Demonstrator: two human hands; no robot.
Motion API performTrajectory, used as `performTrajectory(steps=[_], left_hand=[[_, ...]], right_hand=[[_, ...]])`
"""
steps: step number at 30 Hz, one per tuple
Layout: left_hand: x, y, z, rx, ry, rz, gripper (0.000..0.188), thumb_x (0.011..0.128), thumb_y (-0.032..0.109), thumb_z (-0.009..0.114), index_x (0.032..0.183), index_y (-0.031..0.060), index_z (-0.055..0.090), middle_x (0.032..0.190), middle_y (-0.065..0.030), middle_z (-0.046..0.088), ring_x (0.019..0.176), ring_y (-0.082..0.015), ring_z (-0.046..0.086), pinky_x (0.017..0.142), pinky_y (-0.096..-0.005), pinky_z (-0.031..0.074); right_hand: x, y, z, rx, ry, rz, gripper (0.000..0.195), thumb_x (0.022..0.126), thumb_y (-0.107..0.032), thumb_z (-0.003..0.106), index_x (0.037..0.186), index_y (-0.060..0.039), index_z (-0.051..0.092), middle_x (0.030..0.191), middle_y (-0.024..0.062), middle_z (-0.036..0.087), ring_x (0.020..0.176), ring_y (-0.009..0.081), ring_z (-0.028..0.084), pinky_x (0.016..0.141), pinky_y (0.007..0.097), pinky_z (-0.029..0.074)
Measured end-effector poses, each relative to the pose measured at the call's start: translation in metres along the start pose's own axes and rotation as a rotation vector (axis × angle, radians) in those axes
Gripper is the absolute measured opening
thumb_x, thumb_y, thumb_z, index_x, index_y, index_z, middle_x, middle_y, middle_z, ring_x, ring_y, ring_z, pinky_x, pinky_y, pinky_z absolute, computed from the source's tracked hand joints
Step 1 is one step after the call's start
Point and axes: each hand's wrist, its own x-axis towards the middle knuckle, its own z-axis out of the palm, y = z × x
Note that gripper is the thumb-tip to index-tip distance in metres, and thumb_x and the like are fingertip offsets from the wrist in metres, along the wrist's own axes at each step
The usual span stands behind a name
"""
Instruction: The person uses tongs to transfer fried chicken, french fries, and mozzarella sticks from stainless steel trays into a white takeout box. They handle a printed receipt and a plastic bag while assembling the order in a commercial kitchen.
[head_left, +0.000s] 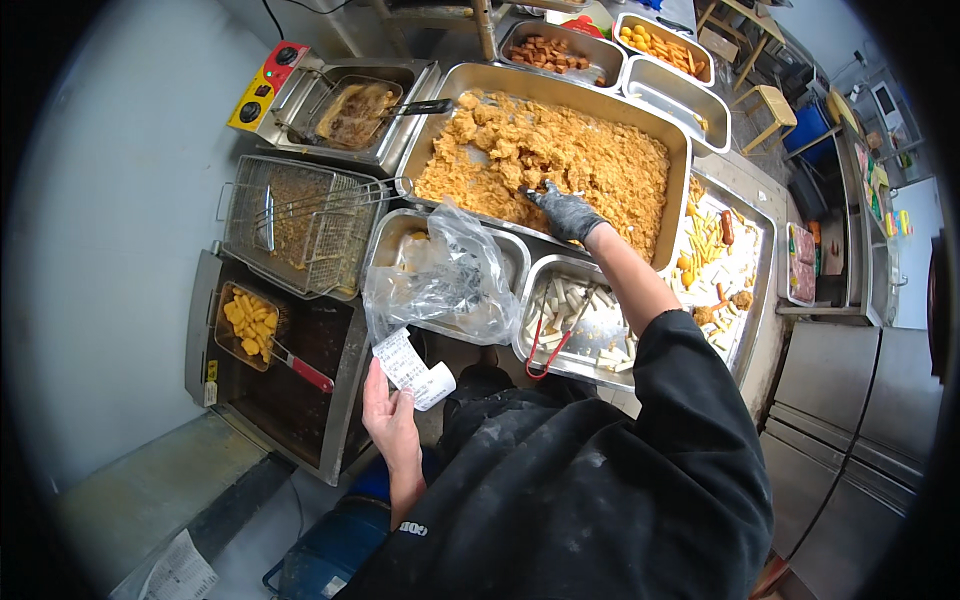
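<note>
Between its fingers and thumb, my bare left hand (393, 420) holds a curled printed paper slip (411, 369). My right hand (564, 214), in a dark glove, reaches into a large steel tray (679, 187) of breaded pieces and crumbs (585, 150). Its fingertips touch the breading near the tray's front side; whether they grip a piece is hidden. A clear plastic bag (457, 281) lies over a smaller steel pan (517, 251) just in front of me. Beside that pan, red-handled tongs (551, 349) rest in a tray of pale sticks (616, 356).
At left are a fryer with a basket in oil (356, 112), a wire basket (300, 225) and a fryer well (281, 420) with a red-handled basket of yellow pieces (250, 322). A tray of fries and sausages (705, 247) stands right. Smaller pans (679, 105) line the far side.
</note>
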Motion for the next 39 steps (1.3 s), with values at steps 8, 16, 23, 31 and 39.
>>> performTrajectory(steps=[8, 16, 23, 31, 39], left_hand=[[0.004, -0.002, -0.007, -0.022, 0.029, -0.020, 0.063, 0.082, -0.017, 0.047, 0.143, -0.0083, 0.034, 0.147, -0.0244, 0.039, 0.133, -0.0277, 0.045, 0.105, -0.0347, 0.041], [0.014, -0.004, -0.004, -0.052, -0.025, 0.012, 0.064, 0.082, -0.018, 0.047, 0.144, -0.0088, 0.032, 0.147, -0.0251, 0.039, 0.132, -0.0272, 0.046, 0.103, -0.0325, 0.042], [0.021, -0.007, 0.007, -0.101, -0.085, 0.036, 0.065, 0.081, -0.018, 0.048, 0.144, -0.0079, 0.034, 0.147, -0.0239, 0.039, 0.130, -0.0262, 0.048, 0.101, -0.0322, 0.044], [0.024, -0.015, 0.003, -0.156, -0.133, 0.009, 0.065, 0.082, -0.017, 0.046, 0.145, -0.0084, 0.032, 0.148, -0.0236, 0.039, 0.125, -0.0218, 0.052, 0.095, -0.0268, 0.046], [0.036, -0.023, -0.038, -0.111, 0.035, -0.032, 0.064, 0.083, -0.015, 0.049, 0.144, -0.0061, 0.034, 0.145, -0.0180, 0.044, 0.124, -0.0195, 0.053, 0.096, -0.0270, 0.046]], right_hand=[[0.010, 0.033, 0.028, 0.048, 0.241, -0.065, 0.057, 0.080, -0.005, 0.058, 0.136, -0.0163, 0.049, 0.124, 0.0254, 0.052, 0.101, 0.0403, 0.062, 0.086, 0.0475, 0.052], [-0.053, 0.071, 0.039, 1.637, 0.482, 0.280, 0.071, 0.083, -0.005, 0.072, 0.145, -0.0055, 0.038, 0.130, 0.0173, 0.053, 0.110, 0.0239, 0.060, 0.080, 0.0339, 0.055], [-0.113, 0.086, 0.034, 2.380, 0.375, -0.166, 0.052, 0.088, -0.014, 0.065, 0.136, -0.0198, 0.046, 0.123, 0.0089, 0.059, 0.104, 0.0277, 0.059, 0.088, 0.0418, 0.049], [-0.098, 0.039, -0.038, 1.561, 0.540, 0.043, 0.071, 0.083, -0.005, 0.070, 0.144, 0.0019, 0.035, 0.134, 0.0160, 0.051, 0.116, 0.0222, 0.056, 0.095, 0.0345, 0.051], [0.038, -0.113, -0.146, 0.821, 0.519, -0.324, 0.066, 0.079, -0.012, 0.079, 0.137, -0.0017, 0.050, 0.122, 0.0133, 0.062, 0.101, 0.0179, 0.062, 0.082, 0.0320, 0.053]])
